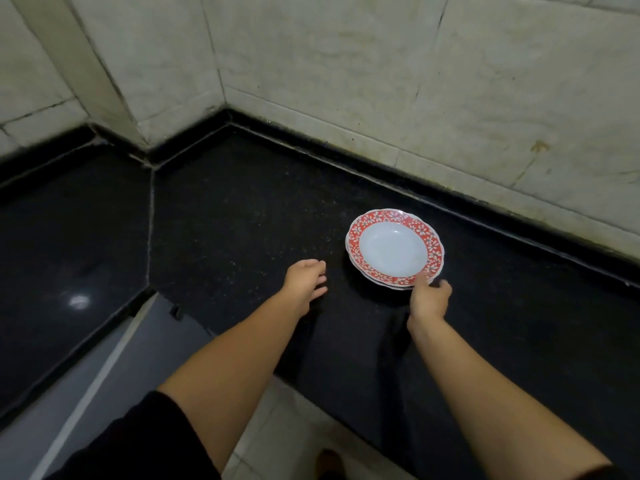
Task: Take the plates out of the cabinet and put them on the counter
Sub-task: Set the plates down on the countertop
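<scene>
A small stack of plates (394,250) sits on the counter (242,216), a polished black stone slab flecked with fine pale specks, close to the raised black lip that runs along the foot of the wall (381,81). The top plate is round and shallow, with a smooth, glossy pale-white well and a wide red rim printed with small white flowers; its edge is softly scalloped. Beneath it the rims of at least one more plate of the same pattern peek out, slightly offset.

The right hand (429,299) is at the near edge of the plates, its thumb laid on the red rim and the other fingers (445,287) curled loosely beside and under the edge; whether they actually pinch the rim cannot be told. The left hand (306,280) is to the left of the plates, apart from them, palm down low over the counter with its fingers (320,271) loosely spread and holding nothing; whether it touches the stone cannot be told.

Behind the plates the wall is clad in large off-white tiles, matte and mottled with stains and dark grout lines. Left of the plates a pale seam (151,216) crosses the stone where two slabs meet at an angle.
</scene>
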The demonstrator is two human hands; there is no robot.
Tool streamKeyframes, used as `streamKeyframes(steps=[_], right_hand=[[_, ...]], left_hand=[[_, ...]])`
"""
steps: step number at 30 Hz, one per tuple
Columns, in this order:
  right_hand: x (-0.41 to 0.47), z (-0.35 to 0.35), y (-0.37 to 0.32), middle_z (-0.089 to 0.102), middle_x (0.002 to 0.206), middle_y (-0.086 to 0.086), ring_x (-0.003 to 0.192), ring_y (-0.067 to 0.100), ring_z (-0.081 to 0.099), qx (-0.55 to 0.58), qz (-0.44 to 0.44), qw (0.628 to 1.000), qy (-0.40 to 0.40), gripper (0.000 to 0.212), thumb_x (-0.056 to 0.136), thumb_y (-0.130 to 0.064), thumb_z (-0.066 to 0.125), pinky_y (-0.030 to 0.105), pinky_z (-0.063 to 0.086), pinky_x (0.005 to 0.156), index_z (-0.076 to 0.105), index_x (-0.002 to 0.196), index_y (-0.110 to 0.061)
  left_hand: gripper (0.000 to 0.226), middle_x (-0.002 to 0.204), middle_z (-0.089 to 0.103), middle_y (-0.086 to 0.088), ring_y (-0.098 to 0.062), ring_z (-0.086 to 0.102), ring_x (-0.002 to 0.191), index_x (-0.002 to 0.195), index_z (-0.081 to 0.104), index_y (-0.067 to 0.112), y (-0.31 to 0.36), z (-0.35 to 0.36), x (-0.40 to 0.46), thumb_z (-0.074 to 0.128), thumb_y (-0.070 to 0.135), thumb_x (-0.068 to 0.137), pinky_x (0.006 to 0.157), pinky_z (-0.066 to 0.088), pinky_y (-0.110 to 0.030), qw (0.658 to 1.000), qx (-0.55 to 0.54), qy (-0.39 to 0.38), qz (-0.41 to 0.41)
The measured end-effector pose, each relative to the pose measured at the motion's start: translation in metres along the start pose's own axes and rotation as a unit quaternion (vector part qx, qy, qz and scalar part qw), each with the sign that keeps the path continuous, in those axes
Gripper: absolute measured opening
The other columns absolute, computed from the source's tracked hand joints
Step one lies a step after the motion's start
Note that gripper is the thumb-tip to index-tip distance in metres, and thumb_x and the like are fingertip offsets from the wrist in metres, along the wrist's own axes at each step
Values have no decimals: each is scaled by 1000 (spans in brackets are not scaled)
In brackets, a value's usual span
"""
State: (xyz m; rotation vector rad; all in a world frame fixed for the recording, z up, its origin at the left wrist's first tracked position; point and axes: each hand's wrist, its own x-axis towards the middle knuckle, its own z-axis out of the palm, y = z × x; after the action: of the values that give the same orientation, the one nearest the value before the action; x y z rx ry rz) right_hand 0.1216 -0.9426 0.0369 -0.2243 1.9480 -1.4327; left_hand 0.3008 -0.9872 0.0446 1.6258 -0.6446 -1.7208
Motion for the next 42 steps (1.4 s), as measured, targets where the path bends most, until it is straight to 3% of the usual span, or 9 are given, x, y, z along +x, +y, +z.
streamKeyframes(steps=[4, 9, 14, 18, 25, 31, 36, 40, 42], right_hand=[[-85, 19, 35, 49, 140, 16, 126, 25, 51, -49, -99, 992, -58, 48, 93, -17, 52, 30, 39, 105, 41, 139, -7], [-211, 42, 132, 63, 112, 13, 98, 21, 62, -100, -110, 963, -224, 26, 97, -13, 45, 44, 52, 95, 56, 120, -9], [-303, 49, 251, 59, 80, 7, 71, 20, 58, -190, 94, 895, -391, 19, 97, -9, 41, 31, 50, 63, 58, 92, -11], [-340, 68, 319, 61, 89, 10, 88, 27, 62, -209, 299, 805, -468, 16, 98, -9, 45, 37, 55, 83, 51, 111, -4], [-394, 145, 380, 50, 137, 23, 133, 34, 46, -20, 521, 745, -416, 41, 103, -17, 31, 43, 39, 106, 37, 136, 5], [-379, 153, 379, 54, 56, 10, 57, 17, 48, 138, 600, 749, -246, 29, 96, -5, 40, 20, 48, 40, 49, 69, -4], [-322, 103, 353, 58, 58, 15, 51, 21, 56, 227, 571, 770, -171, 23, 94, 0, 36, 22, 52, 36, 52, 78, 0], [-253, 74, 325, 66, 55, 23, 59, 34, 65, 273, 519, 800, -127, 28, 98, -6, 38, 31, 62, 71, 53, 78, 7], [-216, 64, 313, 66, 57, 18, 51, 28, 67, 239, 514, 814, -128, 30, 97, -16, 47, 31, 60, 49, 55, 75, 3]], left_hand=[[30, 96, 64, -5, -18, 59, 90, 120, 56, 7, -23, -98, -37, 48, 18, 93, 76, 50, -31, 990, 97, 61, 88], [31, 101, 68, -15, -29, 62, 88, 117, 60, 6, -79, -253, -91, 45, 14, 92, 80, 51, -40, 917, 318, 162, 176], [44, 141, 47, -16, -32, 46, 127, 137, 43, 4, -144, -366, -124, 44, 14, 94, 106, 37, -39, 851, 450, 224, 154], [36, 139, 48, -22, -31, 47, 125, 125, 50, 2, -168, -414, -112, 33, 20, 99, 101, 37, -37, 876, 445, 181, 46], [45, 98, 68, -5, -13, 65, 81, 102, 69, 11, -176, -445, -94, 37, 43, 96, 76, 51, -26, 929, 360, 82, -10], [46, 97, 67, -11, -20, 60, 88, 100, 69, 0, -181, -408, -97, 44, 38, 95, 79, 48, -32, 938, 344, 34, 2], [34, 127, 62, -11, -23, 59, 110, 126, 54, 12, -192, -327, -92, 43, 26, 96, 99, 44, -36, 952, 301, 1, 55], [49, 140, 47, 1, -15, 48, 114, 143, 23, 33, -196, -246, -81, 37, 20, 98, 99, 40, -35, 988, 139, -20, 60], [59, 147, 40, -1, -23, 47, 124, 146, 6, 38, -194, -211, -68, 38, 26, 98, 106, 39, -45, 996, 89, 1, 20]])
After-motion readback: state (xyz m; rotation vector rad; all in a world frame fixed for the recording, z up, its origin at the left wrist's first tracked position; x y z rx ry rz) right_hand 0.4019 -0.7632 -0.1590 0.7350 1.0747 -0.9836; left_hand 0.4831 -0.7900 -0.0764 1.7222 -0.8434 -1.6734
